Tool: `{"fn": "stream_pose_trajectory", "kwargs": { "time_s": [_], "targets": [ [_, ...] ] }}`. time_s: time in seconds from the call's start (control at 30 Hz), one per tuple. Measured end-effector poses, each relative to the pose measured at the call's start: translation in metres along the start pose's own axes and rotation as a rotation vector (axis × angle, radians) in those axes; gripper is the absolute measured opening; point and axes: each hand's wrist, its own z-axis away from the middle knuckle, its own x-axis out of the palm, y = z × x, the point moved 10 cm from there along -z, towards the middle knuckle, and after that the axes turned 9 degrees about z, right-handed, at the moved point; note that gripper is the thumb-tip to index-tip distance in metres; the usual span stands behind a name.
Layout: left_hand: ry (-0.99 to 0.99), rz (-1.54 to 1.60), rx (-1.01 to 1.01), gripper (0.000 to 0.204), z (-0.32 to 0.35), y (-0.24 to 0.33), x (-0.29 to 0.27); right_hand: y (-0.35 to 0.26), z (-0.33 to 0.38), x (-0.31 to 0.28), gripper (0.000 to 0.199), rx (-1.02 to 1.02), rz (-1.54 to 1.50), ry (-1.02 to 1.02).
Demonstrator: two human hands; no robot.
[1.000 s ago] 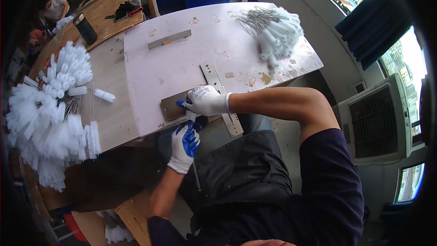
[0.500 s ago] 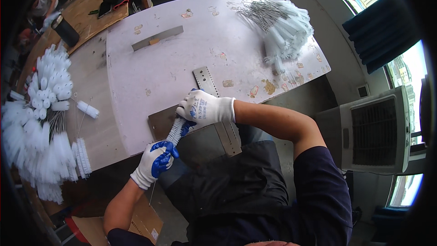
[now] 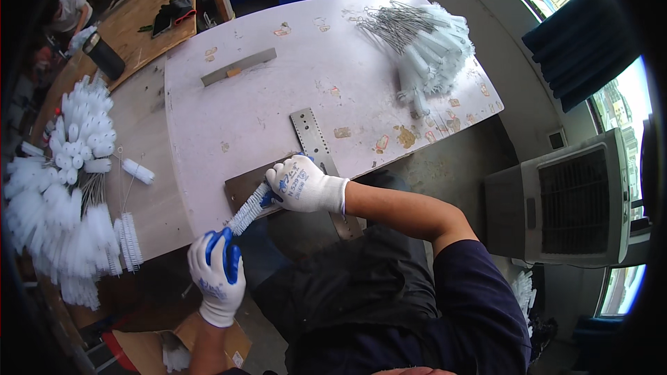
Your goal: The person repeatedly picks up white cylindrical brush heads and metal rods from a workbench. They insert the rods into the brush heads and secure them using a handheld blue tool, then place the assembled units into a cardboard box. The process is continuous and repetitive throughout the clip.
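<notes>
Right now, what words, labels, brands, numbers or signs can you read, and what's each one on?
Right glove, on the right hand: blue lettering and a number on the back; I won't copy printed text.
Left glove, on the left hand: blue print, too small to read.
Cardboard box: a small pale label, too small to read.

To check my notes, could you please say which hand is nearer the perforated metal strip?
Right: the right hand covers part of the perforated metal strip; the left hand is farther off, to its lower left.
</notes>
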Motion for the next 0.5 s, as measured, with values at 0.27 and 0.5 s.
{"fn": "stream_pose_trajectory", "kwargs": {
  "time_s": [0.27,0.5],
  "targets": [
    [0.536,0.188,-0.382,0.03,0.05,0.031,-0.003,0.003,0.003,-0.004,0.033,0.001,-0.006,-0.054],
    [0.592,1.202,-0.996,0.036,0.065,-0.03,0.083,0.001,-0.001,-0.011,0.033,0.02,-0.072,0.015]
  ]
}}
